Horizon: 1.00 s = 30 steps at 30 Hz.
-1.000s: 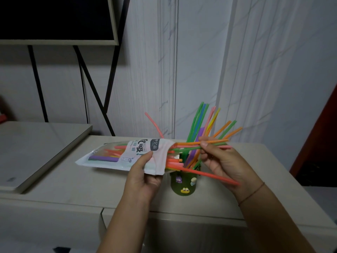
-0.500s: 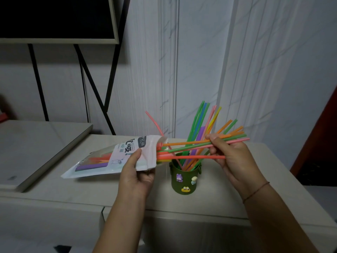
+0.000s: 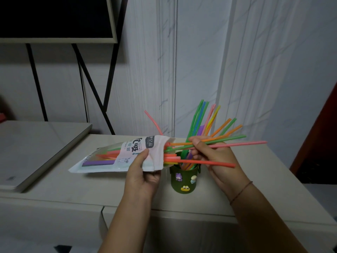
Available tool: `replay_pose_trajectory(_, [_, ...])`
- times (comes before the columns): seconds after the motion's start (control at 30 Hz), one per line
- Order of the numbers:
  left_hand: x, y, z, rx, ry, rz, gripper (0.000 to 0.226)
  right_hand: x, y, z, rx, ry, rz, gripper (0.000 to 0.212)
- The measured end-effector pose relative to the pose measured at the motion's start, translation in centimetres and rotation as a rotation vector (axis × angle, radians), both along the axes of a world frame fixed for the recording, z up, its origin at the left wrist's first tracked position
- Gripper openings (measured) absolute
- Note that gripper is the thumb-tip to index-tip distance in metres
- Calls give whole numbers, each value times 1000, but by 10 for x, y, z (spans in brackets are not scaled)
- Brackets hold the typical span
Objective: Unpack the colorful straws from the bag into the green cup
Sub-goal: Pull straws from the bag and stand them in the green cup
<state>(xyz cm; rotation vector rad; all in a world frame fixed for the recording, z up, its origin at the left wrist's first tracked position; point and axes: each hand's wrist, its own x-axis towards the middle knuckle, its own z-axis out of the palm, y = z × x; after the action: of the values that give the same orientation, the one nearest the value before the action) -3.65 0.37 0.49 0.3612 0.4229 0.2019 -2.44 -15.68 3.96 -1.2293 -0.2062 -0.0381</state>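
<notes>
Step in hand: a bunch of straws is being drawn out of the straw bag [image 3: 116, 157], which lies nearly level at centre frame, mouth toward the right. The left hand [image 3: 142, 172] is closed on the bag near its open end, thumb on top. The right hand [image 3: 213, 156] is closed on the drawn bunch [image 3: 226, 141]: orange, green, pink and red-orange straws that fan out toward centre right, their near ends at or just inside the bag mouth.

The green cup [image 3: 184, 179], with small figure stickers, stands on the pale worktop [image 3: 82, 187] below the bag mouth and holds a spread of upright straws [image 3: 198, 117]. More straws, one of them purple, show through the bag.

Judgement: the pull should run level until the ends clear the mouth. The bunch should then be turned upright and lowered into the cup with the ends gathered. The loose fan risks snagging the standing straws or tipping the light cup.

Against the frame half a second earlier: the bag has tipped from mouth-high to nearly level. The right hand sits lower and nearer the mouth, gripping the bunch closer to its bag end. The bunch is splayed wider, the red-orange straw dropped low. The cup has not moved.
</notes>
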Motion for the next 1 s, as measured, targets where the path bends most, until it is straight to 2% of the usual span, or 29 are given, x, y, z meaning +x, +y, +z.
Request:
replay_pose_trajectory(0.13, [1, 12, -3, -2, 8, 66, 41, 4, -19, 7, 45, 4, -114, 13])
replay_pose_trajectory(0.4, [3, 25, -8, 19, 66, 73, 20, 14, -56, 8, 24, 63, -277, 18])
replay_pose_trajectory(0.77, [3, 24, -8, 29, 68, 68, 24, 19, -81, 8, -107, 44, -431, 19])
replay_pose_trajectory(1.0, [2, 20, -7, 32, 76, 67, 39, 20, -70, 5, -243, -26, -425, 19])
